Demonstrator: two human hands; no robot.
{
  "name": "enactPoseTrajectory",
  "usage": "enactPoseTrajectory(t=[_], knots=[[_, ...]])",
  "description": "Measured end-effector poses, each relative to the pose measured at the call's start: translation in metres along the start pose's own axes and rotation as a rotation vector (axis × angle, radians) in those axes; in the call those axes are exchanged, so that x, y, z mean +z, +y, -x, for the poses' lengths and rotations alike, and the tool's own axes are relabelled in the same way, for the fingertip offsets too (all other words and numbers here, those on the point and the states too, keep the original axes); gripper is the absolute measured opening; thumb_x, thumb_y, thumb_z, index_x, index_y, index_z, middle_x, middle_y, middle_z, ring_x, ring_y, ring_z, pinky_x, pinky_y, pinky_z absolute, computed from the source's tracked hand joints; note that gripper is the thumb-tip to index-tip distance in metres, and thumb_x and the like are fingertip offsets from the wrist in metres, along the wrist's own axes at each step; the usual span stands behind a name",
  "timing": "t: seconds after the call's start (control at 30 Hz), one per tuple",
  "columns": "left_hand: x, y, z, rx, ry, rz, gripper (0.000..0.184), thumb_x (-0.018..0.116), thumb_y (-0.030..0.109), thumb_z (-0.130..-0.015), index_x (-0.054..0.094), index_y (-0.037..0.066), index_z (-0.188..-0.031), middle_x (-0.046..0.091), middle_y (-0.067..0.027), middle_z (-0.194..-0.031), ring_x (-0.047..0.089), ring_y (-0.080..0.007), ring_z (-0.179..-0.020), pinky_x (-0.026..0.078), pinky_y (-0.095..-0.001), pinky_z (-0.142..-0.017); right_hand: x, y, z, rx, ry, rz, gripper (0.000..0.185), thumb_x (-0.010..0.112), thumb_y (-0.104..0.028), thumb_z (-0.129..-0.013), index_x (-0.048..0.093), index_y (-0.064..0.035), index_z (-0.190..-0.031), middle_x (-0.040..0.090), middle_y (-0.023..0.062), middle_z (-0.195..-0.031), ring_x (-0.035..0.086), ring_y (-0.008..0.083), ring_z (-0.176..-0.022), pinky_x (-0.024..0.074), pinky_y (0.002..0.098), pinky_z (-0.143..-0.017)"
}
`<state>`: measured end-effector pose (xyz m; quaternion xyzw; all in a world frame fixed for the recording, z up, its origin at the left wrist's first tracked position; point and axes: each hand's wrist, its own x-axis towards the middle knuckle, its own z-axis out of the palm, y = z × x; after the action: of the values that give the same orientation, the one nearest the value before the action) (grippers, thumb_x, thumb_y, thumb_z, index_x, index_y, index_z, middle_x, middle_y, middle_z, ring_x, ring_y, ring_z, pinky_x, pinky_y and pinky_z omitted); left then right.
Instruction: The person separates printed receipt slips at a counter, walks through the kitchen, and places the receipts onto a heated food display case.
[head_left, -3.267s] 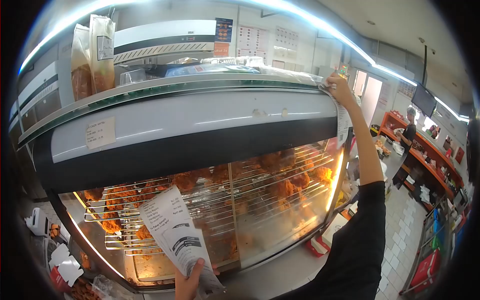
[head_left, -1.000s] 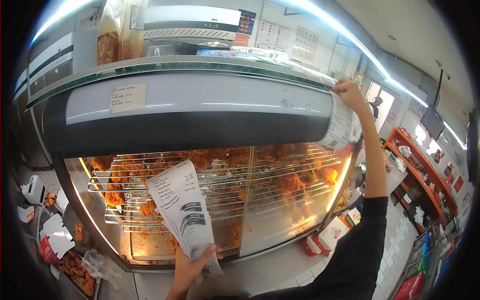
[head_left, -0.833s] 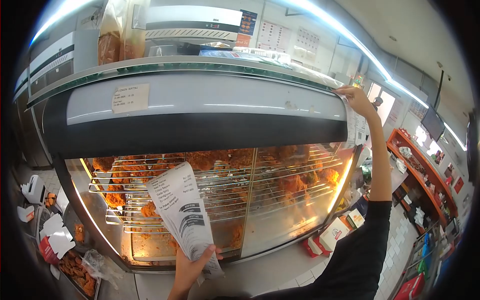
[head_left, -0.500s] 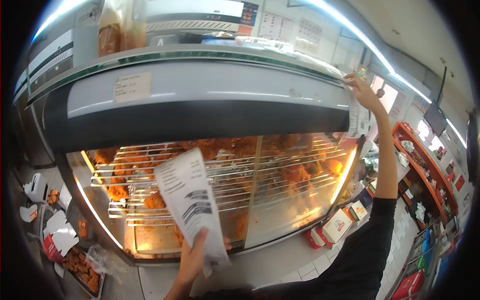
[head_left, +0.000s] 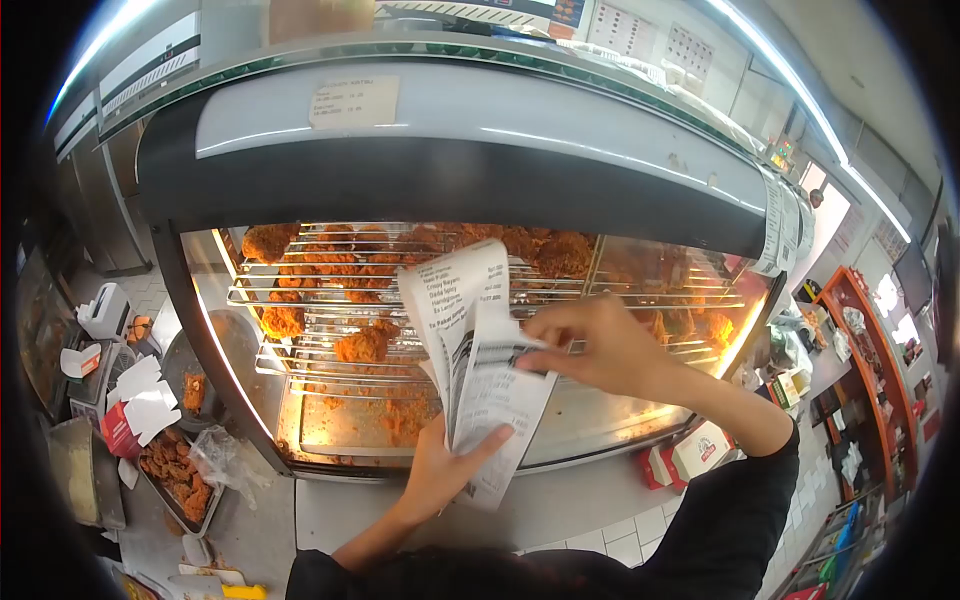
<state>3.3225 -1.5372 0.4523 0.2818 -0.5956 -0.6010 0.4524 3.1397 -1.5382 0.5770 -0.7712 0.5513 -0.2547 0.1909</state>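
Observation:
Several long printed receipts are bunched in front of the warming cabinet, their tops curling over. My left hand is closed around the lower part of the bunch, thumb across the front. At the right edge of the papers, my right hand pinches a receipt between thumb and fingers. Behind them, fried chicken pieces lie on the wire racks of the lit glass warming cabinet. Another printed slip hangs at the cabinet's upper right corner.
At the lower left, a metal tray of fried chicken sits beside a plastic bag and white cartons. Red and white boxes stand right of the cabinet. An orange shelf is farther right.
My right hand has come down from the cabinet's upper right corner to the receipts. The papers in my left hand now form a thicker bunch. The view has shifted.

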Motion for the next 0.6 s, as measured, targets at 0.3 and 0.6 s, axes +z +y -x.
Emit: enactPoseTrajectory(t=[0.3, 0.6], knots=[[-0.008, -0.013, 0.002, -0.179, -0.100, 0.170, 0.019, 0.063, 0.009, -0.080, 0.057, -0.004, -0.093, 0.063, -0.0076, -0.079, 0.060, -0.0128, -0.067, 0.047, -0.0250, -0.063, -0.172, 0.005, 0.015, -0.184, 0.419, 0.507, 0.033, 0.068, -0.021, -0.075, 0.056, 0.0001, -0.098, 0.061, 0.0055, -0.093, 0.054, 0.0148, -0.080, 0.0448, 0.0295, -0.072], [-0.008, -0.029, 0.004, -0.162, -0.131, 0.163, 0.020, 0.062, 0.010, -0.080, 0.055, -0.006, -0.090, 0.063, -0.0099, -0.075, 0.061, -0.0156, -0.064, 0.049, -0.0267, -0.060, -0.263, 0.109, 0.014, -0.194, 0.618, 0.862, 0.012, 0.061, -0.003, -0.072, 0.061, -0.0036, -0.084, 0.058, 0.0093, -0.082, 0.054, 0.0221, -0.077, 0.0417, 0.0319, -0.070]])
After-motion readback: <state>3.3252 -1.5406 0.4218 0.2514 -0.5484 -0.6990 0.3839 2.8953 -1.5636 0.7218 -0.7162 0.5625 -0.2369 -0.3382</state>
